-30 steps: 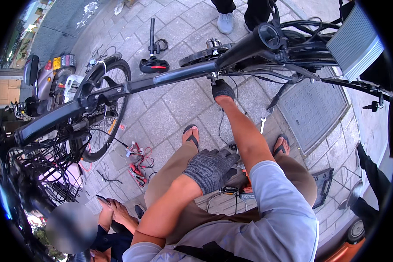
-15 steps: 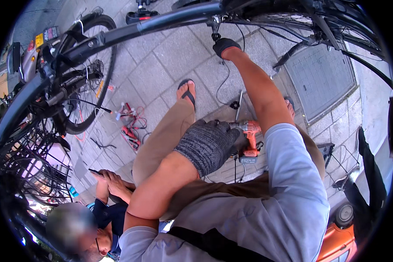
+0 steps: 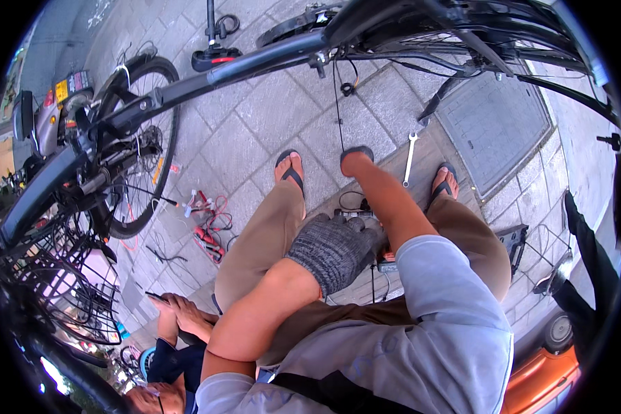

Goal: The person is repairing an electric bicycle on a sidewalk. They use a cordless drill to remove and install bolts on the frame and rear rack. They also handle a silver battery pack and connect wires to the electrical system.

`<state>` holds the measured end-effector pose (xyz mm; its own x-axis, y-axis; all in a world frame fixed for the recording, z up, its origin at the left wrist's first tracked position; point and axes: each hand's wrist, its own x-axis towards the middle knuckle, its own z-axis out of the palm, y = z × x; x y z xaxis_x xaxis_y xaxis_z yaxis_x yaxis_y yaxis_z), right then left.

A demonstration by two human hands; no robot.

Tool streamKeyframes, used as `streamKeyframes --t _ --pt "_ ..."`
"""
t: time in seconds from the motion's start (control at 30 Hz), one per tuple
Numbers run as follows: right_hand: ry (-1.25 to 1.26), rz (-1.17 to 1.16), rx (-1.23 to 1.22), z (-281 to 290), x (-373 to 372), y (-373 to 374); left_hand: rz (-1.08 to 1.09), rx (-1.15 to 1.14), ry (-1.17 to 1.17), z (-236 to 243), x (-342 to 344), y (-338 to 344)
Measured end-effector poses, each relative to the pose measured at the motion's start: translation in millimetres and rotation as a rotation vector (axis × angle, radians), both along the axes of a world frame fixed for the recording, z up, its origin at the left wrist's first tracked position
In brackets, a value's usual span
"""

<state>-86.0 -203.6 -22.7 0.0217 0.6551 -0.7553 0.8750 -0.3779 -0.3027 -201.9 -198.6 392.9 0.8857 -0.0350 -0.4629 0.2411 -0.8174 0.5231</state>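
Observation:
My left hand (image 3: 334,252), in a grey knitted glove, is closed around a cordless drill (image 3: 388,257) between my knees. The hand and my right forearm hide most of the drill; bits of orange housing show beside the fingers. Farther ahead, my dark-gloved right hand (image 3: 358,153) is closed at the lower end of a thin black cable (image 3: 338,103). That cable runs up nearly straight to the underside of the bicycle frame (image 3: 255,65) arching overhead. Beyond the hand hangs a small black coil (image 3: 348,88). A combination wrench (image 3: 410,160) lies on the paving right of my right hand.
Red and black leads with clamps (image 3: 210,224) lie left of my legs. A bicycle wheel (image 3: 165,131) stands behind them. Farther right are a metal cover (image 3: 493,131) and a dark stand (image 3: 513,241). Another person (image 3: 179,352) sits at lower left holding a phone (image 3: 157,297).
My right hand has come down and back from the fitting under the bicycle frame, with the cable now stretched above it. The wrench shows more fully. My left hand stays at the drill.

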Motion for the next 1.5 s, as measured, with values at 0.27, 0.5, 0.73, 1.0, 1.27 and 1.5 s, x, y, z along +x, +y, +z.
streamKeyframes --t 0.27,0.5,0.73,1.0,1.27,1.5 --pt "0.011 0.198 -0.143 53.7 13.8 -33.1 -0.043 -0.004 0.028 -9.2 1.3 -2.8" --pt "-0.103 -0.929 0.96 167.3 106.8 59.7 -0.054 -0.019 0.078 -3.8 9.3 -5.3" --pt "-0.06 -1.038 1.132 221.3 108.8 83.0 -0.067 -0.045 0.086 -13.8 22.7 -10.7" --pt "-0.043 -1.063 1.114 210.8 115.6 79.1 -0.059 -0.028 0.041 -16.3 23.3 -14.3" --pt "0.082 -1.169 1.061 211.9 121.9 87.0 -0.069 -0.032 0.089 -11.3 33.5 -16.2" --pt "0.12 -1.209 1.023 202.5 112.5 78.0 -0.068 -0.037 0.058 -17.4 25.4 -14.1"
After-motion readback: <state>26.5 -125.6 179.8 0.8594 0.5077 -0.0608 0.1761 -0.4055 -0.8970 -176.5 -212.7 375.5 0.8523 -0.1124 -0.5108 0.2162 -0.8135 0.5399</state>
